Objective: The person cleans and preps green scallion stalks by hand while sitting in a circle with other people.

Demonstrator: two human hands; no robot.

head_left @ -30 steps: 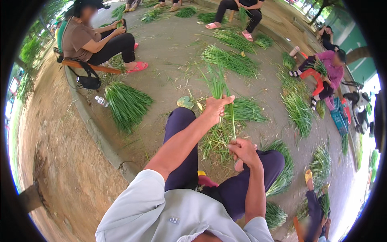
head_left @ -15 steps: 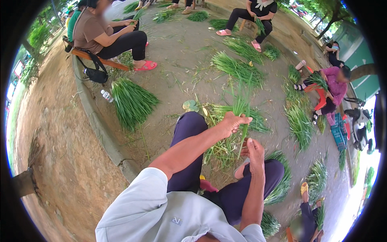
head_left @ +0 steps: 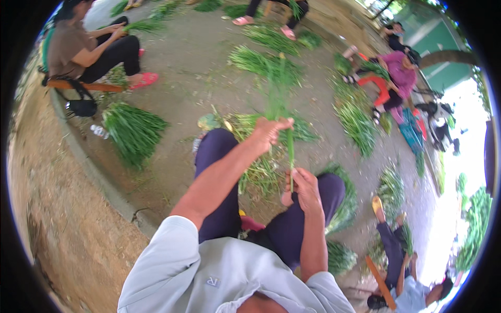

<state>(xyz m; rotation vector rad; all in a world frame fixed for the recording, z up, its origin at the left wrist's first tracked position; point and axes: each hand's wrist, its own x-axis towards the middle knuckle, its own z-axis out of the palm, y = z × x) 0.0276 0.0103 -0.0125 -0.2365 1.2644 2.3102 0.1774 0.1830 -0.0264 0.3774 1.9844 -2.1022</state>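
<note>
A bunch of long green chives (head_left: 290, 148) stands upright in front of my knees. My left hand (head_left: 267, 133) is wrapped round its middle, and the leafy tops above are smeared by motion. Lower down, my right hand (head_left: 305, 185) pinches the pale ends of the stalks between thumb and fingers. Beneath my hands, between my knees, lies a litter of loose stalks and yellowish trimmings (head_left: 261, 175). Just beyond that, a small pile of chives (head_left: 302, 128) rests on the ground.
A large sheaf of chives (head_left: 133, 130) sits at the left near a plastic bottle (head_left: 99, 131) and the kerb (head_left: 88, 161). More piles (head_left: 355, 125) lie to the right. Several people sit around handling greens, one on a wooden bench (head_left: 86, 85) at the upper left.
The surroundings have slid left and up in the picture as my view turned. My right hand has closed on the lower ends of the chives; my left hand keeps its grip.
</note>
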